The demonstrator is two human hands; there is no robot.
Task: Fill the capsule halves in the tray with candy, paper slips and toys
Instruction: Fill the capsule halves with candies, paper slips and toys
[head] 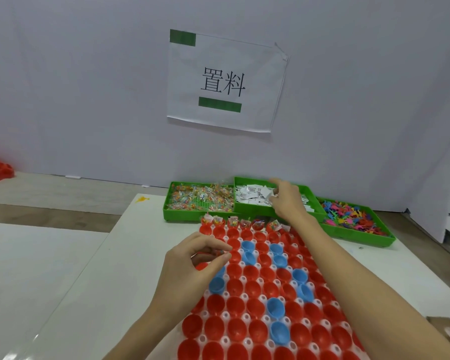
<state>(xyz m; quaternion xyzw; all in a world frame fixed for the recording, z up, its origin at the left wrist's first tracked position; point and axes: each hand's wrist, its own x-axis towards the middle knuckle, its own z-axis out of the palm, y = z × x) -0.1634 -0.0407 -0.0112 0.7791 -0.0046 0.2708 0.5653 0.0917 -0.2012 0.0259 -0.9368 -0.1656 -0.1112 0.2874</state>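
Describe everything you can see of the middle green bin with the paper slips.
The middle green bin is a shallow rectangular plastic tray against the wall, between the candy bin and the toy bin. It holds a loose heap of small white paper slips with dark print. The right hand reaches into it, fingers among the slips.

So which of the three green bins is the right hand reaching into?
The middle bin, holding white paper slips. The right hand is over it; candy and toy bins flank it.
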